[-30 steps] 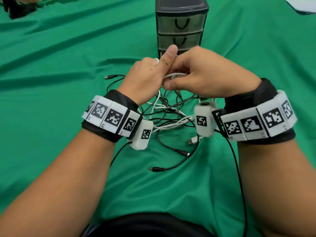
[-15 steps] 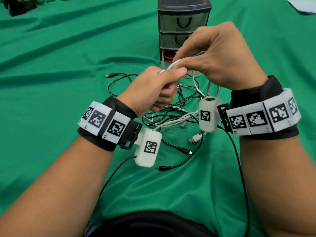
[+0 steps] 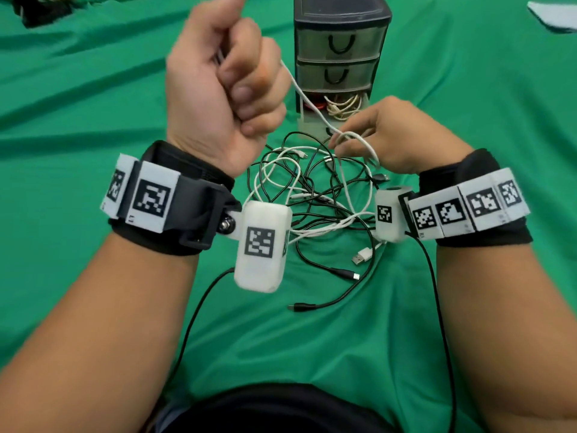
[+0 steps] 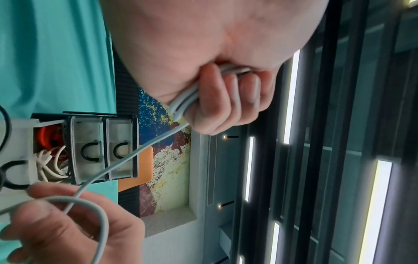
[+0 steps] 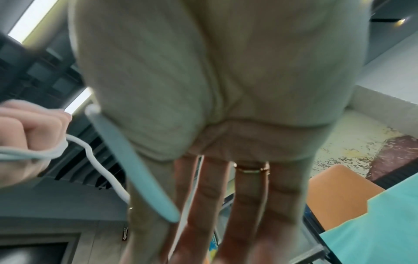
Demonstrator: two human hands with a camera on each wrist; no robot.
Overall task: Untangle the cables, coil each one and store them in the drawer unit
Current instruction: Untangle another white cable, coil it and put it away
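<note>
My left hand (image 3: 223,85) is raised above the desk (image 3: 93,120), fist closed tight around a few gathered turns of a white cable (image 3: 307,103). From the fist the cable runs down and across to my right hand (image 3: 396,135), which hovers low over the tangle. There the cable makes a loop around the thumb side of my right hand; the fingers (image 5: 251,192) point outward, fairly straight, and I cannot tell whether they pinch the cable.

The tangle (image 3: 312,195) of black and white cables lies on the green cloth at the middle of the desk, between my wrists, with loose plug ends trailing toward the near edge.

The drawer unit (image 3: 340,42) stands upright beyond the tangle, toward the far edge. Its top two drawers are pushed in; I cannot see what is inside them. The bottom drawer (image 3: 315,128) is pulled out, holding a pale coiled cable (image 3: 343,107) and something red (image 4: 48,138) behind it.
</note>
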